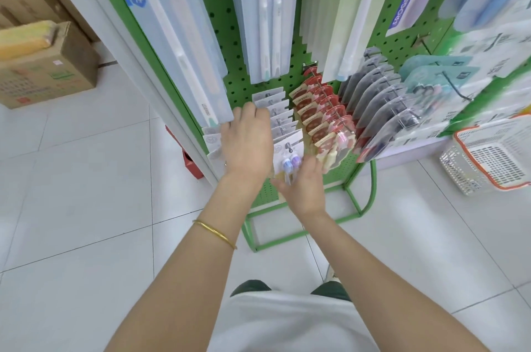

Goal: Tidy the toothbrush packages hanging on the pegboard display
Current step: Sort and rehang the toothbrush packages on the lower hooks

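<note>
Green pegboard (214,15) on a green wire stand fills the head view, and everything I handle hangs low on it. On a hook at the pegboard's lower middle a row of white toothbrush packages (277,117) leans forward one behind another. My left hand (247,144) lies over the left side of that row, back of the hand up and fingers bent over the rear cards; I cannot tell whether they grip a card or only press on it. My right hand (301,182) is below it, at the foot of the row, holding the lower end of the front package (287,150), thumb at its right edge and fingers curled under the brush handles. That package, with two purple-blue brush heads, is on the hook at the front of the row. Further right along the pegboard hang red packages (319,104), then grey packages (379,98). Long pale packages (258,6) hang across the pegboard's upper part. A gold bracelet (215,233) circles my left forearm. Beside the pegboard's right end a white basket (488,156) with an orange rim sits on the tiled floor, and left of the pegboard a cardboard box (48,70).
</note>
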The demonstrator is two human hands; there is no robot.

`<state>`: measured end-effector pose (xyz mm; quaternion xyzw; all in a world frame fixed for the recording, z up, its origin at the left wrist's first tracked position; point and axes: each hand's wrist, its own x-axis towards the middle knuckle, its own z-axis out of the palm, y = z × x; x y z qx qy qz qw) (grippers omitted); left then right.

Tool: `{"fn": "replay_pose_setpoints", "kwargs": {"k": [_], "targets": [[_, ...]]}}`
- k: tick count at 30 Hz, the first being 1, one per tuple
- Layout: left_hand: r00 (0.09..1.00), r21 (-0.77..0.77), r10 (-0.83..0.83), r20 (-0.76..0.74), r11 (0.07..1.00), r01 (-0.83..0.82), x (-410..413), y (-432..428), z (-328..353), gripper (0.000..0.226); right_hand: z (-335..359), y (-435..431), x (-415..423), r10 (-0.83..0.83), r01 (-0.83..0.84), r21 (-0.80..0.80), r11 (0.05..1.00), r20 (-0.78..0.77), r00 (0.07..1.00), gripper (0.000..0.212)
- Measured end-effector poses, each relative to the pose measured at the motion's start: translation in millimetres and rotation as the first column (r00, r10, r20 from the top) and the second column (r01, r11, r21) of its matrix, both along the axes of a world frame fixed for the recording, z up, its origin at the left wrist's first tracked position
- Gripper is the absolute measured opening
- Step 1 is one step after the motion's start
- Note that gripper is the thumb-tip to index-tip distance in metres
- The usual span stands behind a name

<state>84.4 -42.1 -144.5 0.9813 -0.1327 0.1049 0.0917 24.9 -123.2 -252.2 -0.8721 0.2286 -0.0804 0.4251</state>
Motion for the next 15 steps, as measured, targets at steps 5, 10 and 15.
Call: {"fn": "replay_pose_setpoints", "kwargs": {"k": [5,10,15], "targets": [[0.998,-0.037,0.012,-0.067,0.999,-0.014,14,-4,1,0.025,2,-12,-5,0.061,-0.061,0.001,0.998,-0.045,0.997,0.075],[0.980,-0.121,-0.014,-0.198,0.993,-0.010,27,-5,4,0.020,10,-15,-5,0.074,-0.073,0.008,0.997,-0.058,0.996,0.073],[0.981,-0.244,-0.015,-0.196,0.969,-0.034,28,-4,-4,0.020,14,-13,-7,0.071,-0.069,0.024,0.997,-0.073,0.995,0.075]]}}
